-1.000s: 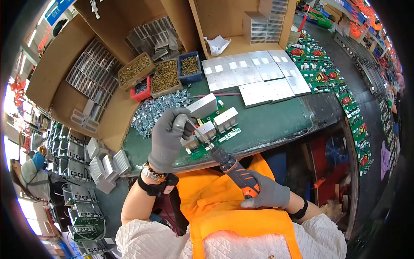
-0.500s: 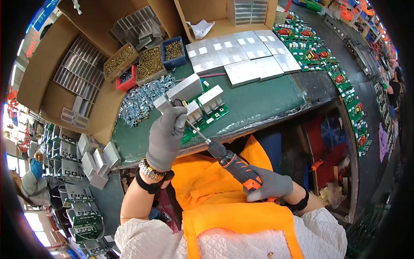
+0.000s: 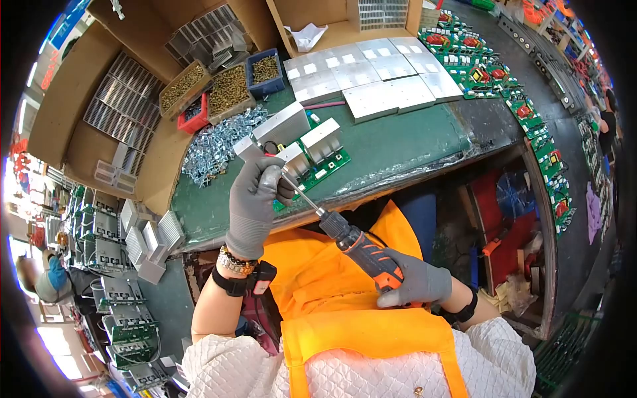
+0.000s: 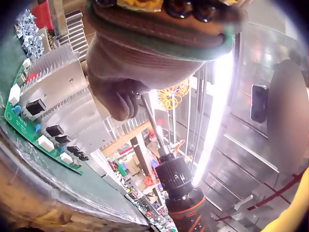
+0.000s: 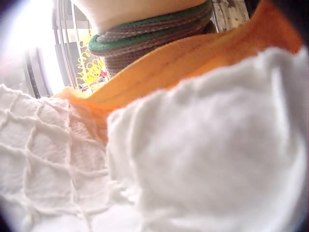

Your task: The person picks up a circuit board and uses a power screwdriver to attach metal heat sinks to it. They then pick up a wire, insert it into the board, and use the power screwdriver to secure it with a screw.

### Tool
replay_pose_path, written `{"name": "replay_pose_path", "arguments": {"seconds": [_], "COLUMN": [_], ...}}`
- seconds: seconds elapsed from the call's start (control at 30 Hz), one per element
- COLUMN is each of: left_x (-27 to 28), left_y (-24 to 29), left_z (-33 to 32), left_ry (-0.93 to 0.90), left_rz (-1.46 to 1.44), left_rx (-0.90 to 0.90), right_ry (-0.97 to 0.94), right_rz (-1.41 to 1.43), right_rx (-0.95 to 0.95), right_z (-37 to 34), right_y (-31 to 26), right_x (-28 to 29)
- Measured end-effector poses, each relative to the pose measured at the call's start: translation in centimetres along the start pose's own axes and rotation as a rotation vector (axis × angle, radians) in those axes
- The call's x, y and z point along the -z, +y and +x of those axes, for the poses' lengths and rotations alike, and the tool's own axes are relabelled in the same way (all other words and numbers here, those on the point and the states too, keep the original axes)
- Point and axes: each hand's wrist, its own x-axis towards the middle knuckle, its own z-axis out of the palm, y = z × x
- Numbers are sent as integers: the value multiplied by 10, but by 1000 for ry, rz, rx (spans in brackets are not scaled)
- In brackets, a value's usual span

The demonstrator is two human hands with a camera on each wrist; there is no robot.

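- Right hand (image 3: 419, 282) grips screwdriver (image 3: 367, 255), bit (image 3: 304, 196) angled up to left hand (image 3: 252, 202).
- Left hand pinches at bit's tip, probably steadying it; can't tell if screw's there.
- Circuit board (image 3: 317, 178) lies on bench (image 3: 411, 142) just beyond, likely for easy reach.

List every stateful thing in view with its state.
Power screwdriver, held, tilted, bit fitted; running or not, can't tell
Right grip, gloved, holding the power screwdriver
Left grip, gloved, fingers curled at the bit's tip
Circuit board, lying on the bench, metal blocks standing on it
Blue bin, open, brass-coloured pieces inside
Red bin, open, small pieces inside
Cardboard boxes, open
White paper, creased
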Motion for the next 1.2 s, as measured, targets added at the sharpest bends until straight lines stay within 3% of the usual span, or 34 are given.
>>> {"name": "replay_pose_path", "arguments": {"seconds": [0.37,0.43,0.47,0.53,0.57,0.67,0.7,0.73,0.77,0.8,0.83,0.93,1.07,1.13,1.2], "left_x": [1,7,9,9,2,0,0,1,2,2,2,1,2,1,0], "left_y": [-6,-15,-15,-16,-13,-28,-24,-25,-26,-27,-30,-36,-41,-38,-39], "left_z": [-1,0,0,1,-5,-3,-5,-4,-3,-2,-1,-1,-3,-3,-4], "left_ry": [21,99,96,53,60,39,57,51,12,-28,-50,-30,-38,-47,-46], "left_rz": [2,666,665,742,527,259,564,564,591,616,418,572,583,398,390], "left_rx": [-50,-658,-657,-728,-386,-242,-451,-448,-418,-389,-171,-256,-253,-106,-92], "right_ry": [19,-144,-142,-383,-379,-314,-269,-224,-223,-77,70,149,177,144,121], "right_rz": [11,191,194,537,543,502,407,314,319,123,-73,-213,-199,-210,-195], "right_rx": [3,42,42,19,17,29,23,16,14,-12,-39,-49,-1,-28,-45], "right_z": [-2,-2,0,2,1,1,2,3,2,-1,-3,-4,-4,-4,-3], "right_y": [0,4,7,15,15,16,20,23,21,15,11,6,11,7,8], "right_x": [0,4,6,9,8,6,5,4,2,-2,-5,-10,-12,-10,-7]}}
